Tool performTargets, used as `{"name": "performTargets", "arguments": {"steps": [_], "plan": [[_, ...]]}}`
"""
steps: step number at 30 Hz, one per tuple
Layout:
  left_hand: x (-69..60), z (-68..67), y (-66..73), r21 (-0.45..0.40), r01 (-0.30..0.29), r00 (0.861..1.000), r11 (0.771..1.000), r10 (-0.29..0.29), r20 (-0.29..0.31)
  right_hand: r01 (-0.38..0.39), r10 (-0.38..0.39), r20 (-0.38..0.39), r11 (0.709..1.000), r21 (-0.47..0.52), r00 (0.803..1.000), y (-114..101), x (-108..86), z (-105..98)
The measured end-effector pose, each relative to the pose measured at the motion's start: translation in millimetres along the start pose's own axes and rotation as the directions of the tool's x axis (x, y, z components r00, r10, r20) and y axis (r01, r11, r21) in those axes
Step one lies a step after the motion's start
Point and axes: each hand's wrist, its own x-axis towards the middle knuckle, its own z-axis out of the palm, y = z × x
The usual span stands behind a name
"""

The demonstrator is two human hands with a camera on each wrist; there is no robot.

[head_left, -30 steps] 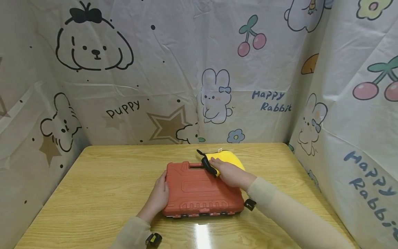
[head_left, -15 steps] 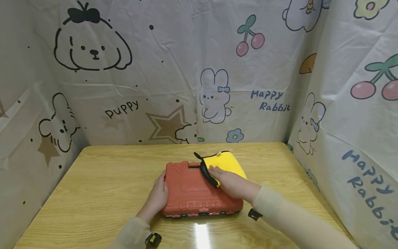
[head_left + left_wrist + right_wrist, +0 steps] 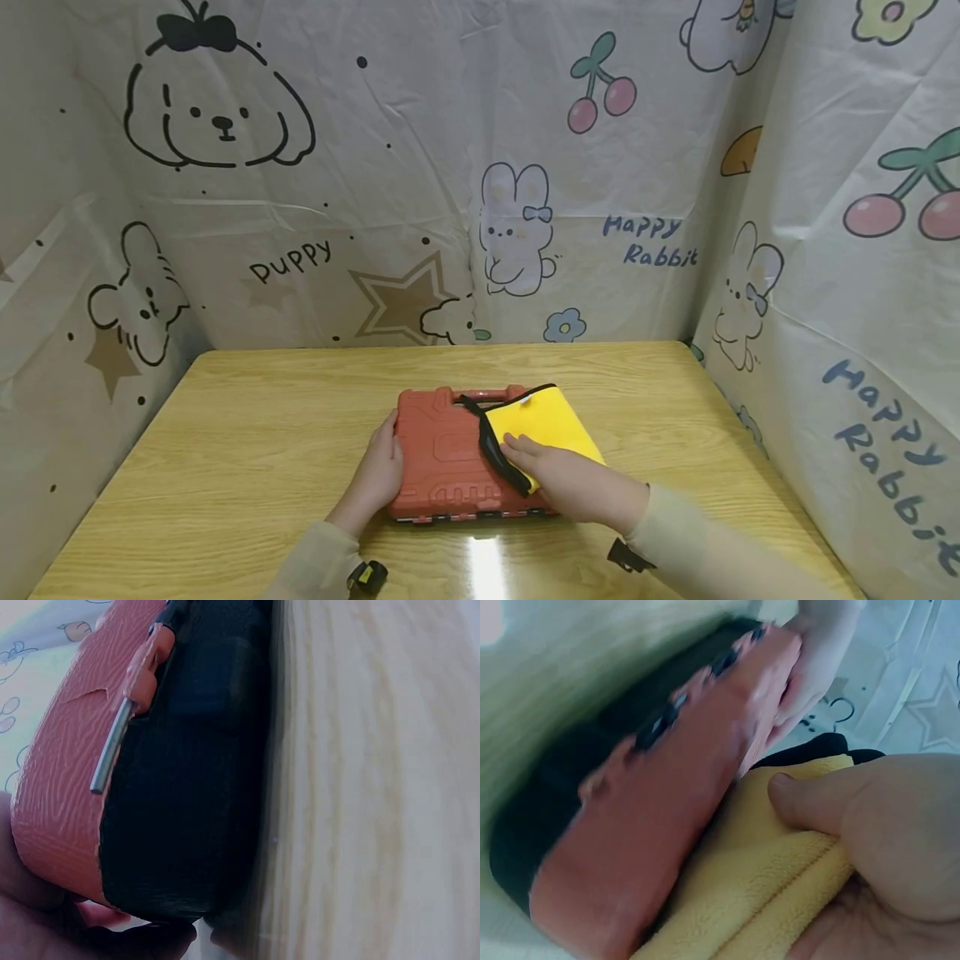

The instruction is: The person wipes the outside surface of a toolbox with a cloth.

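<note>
A red plastic tool case (image 3: 438, 467) with a black lower half lies flat on the wooden table. The left hand (image 3: 380, 468) grips its left side; in the left wrist view the fingers (image 3: 45, 922) curl at the case's rounded corner. Over the case's right part lies a folded yellow cloth (image 3: 558, 415) with black edging. The right hand (image 3: 573, 483) holds this cloth against the case top, fingers extended across it. From the right wrist view, the thumb (image 3: 817, 802) presses on the plush cloth, with a fold between thumb and palm. The cloth hides the case's right side.
The wood-grain table (image 3: 247, 450) extends on both sides of the case. Behind and at the sides hang printed curtains (image 3: 390, 208) with cartoon animals. Black wrist devices (image 3: 367, 577) sit at both sleeves.
The right hand has slid the yellow cloth toward the person along the case's right part, from the handle down toward the front edge. The left hand keeps its grip on the case.
</note>
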Motion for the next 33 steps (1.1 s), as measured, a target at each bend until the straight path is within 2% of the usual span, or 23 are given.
{"name": "performTargets", "arguments": {"steps": [5, 11, 18, 28, 33], "plan": [[-0.2, -0.3, 0.3, 0.007, 0.003, 1.000, 1.000, -0.003, 0.000, 0.039, -0.039, 0.027, 0.999, -0.005, 0.999, -7.6, -13.1, 2.2], [0.6, -0.5, -1.0, 0.010, 0.002, 1.000, 1.000, -0.002, 0.000, 0.046, -0.046, 0.062, 0.999, 0.002, 0.997, -13.0, -23.5, 1.6], [0.7, 0.5, -1.6, 0.004, 0.004, 1.000, 1.000, -0.004, 0.007, 0.062, -0.062, 0.061, 0.998, 0.001, 0.996, -23.1, -40.5, 1.1], [0.1, -0.3, -1.7, 0.005, -0.002, 1.000, 1.000, 0.002, 0.005, 0.056, -0.058, 0.077, 0.998, 0.037, 0.995, -26.2, -60.5, 9.5], [-0.5, -0.8, -0.8, 0.013, 0.000, 1.000, 1.000, -0.001, 0.007, -0.007, -0.007, 0.131, 0.994, 0.109, 0.991, -25.2, -62.7, 11.1]]}}
